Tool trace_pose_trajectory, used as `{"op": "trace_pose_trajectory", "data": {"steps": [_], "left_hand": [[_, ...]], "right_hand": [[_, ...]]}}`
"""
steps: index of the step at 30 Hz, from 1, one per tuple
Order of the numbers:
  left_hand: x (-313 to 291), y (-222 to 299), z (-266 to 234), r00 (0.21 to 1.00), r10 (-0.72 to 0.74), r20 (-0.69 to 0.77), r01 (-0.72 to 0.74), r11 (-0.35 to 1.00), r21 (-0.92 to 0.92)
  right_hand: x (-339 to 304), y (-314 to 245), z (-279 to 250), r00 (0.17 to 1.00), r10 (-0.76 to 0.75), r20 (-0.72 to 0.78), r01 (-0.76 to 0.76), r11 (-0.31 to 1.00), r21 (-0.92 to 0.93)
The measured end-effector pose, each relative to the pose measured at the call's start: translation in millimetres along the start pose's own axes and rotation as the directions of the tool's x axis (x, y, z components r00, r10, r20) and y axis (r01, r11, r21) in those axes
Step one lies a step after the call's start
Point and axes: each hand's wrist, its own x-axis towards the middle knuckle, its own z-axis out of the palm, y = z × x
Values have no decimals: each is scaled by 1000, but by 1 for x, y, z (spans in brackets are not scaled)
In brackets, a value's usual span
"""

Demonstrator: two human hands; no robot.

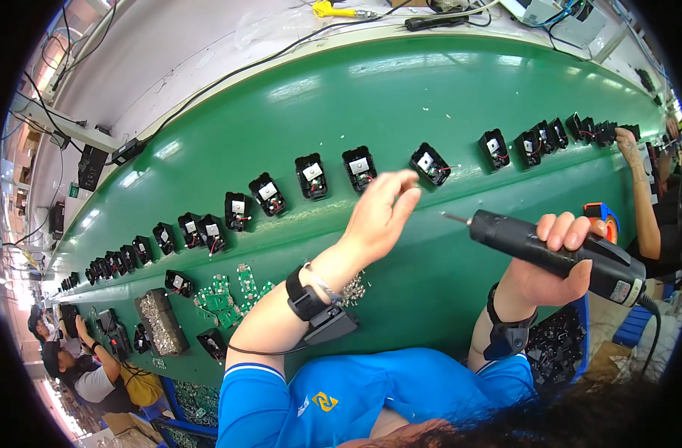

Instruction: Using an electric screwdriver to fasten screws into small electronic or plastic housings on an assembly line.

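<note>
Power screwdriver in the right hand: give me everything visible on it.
The power screwdriver has a thick black cylindrical body, seemingly plastic, with scuff marks, a thin metal bit at the front and what looks like a long lever along the back half. A pale label sits near the rear, where a black cord leaves and hangs down. The right hand grips it. It slants, bit end to the left and slightly higher in the picture; the tip meets no casing. Whether it is running can't be told.

Black plastic housings [69, 281], far left: too small to count
Small silver metal parts [356, 290]: partly hidden by left arm [263, 322]
Dark hair [565, 414]: blurred, cut off
</note>
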Motion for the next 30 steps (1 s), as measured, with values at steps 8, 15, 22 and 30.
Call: {"op": "trace_pose_trajectory", "data": {"steps": [8,15,22,30], "left_hand": [[44,-17,42,986,163,-43,-103,782,614],[51,-28,34,983,181,37,-174,838,517],[31,-32,11,964,128,231,-194,937,291],[30,-38,15,971,159,178,-202,945,258]], "right_hand": [[12,29,-13,997,-69,28,72,986,-153],[15,52,-15,998,-10,55,18,988,-154],[7,70,-18,995,64,80,-50,985,-168],[3,83,-21,993,78,93,-61,982,-178]]}}
